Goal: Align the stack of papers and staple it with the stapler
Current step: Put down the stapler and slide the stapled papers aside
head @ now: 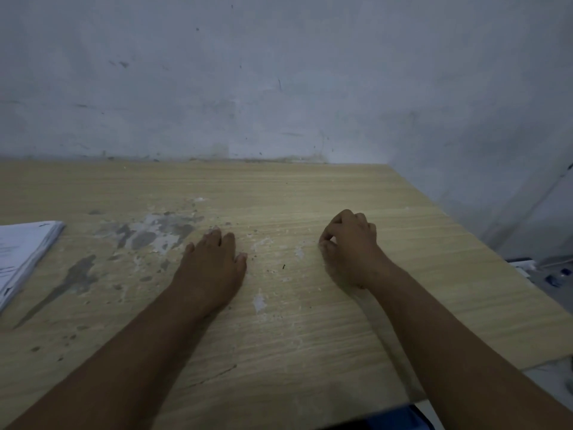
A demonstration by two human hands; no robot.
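The left hand is lying flat and empty on the wooden table; the right hand is resting loosely curled, empty, with the paper stack sitting far left.

A plain, dim room, more a bare work corner than an office or kitchen: a light wood-grain table blotched with grey and white stains is pushed against a scuffed, unpainted-looking grey wall, with a paper stack at its left edge
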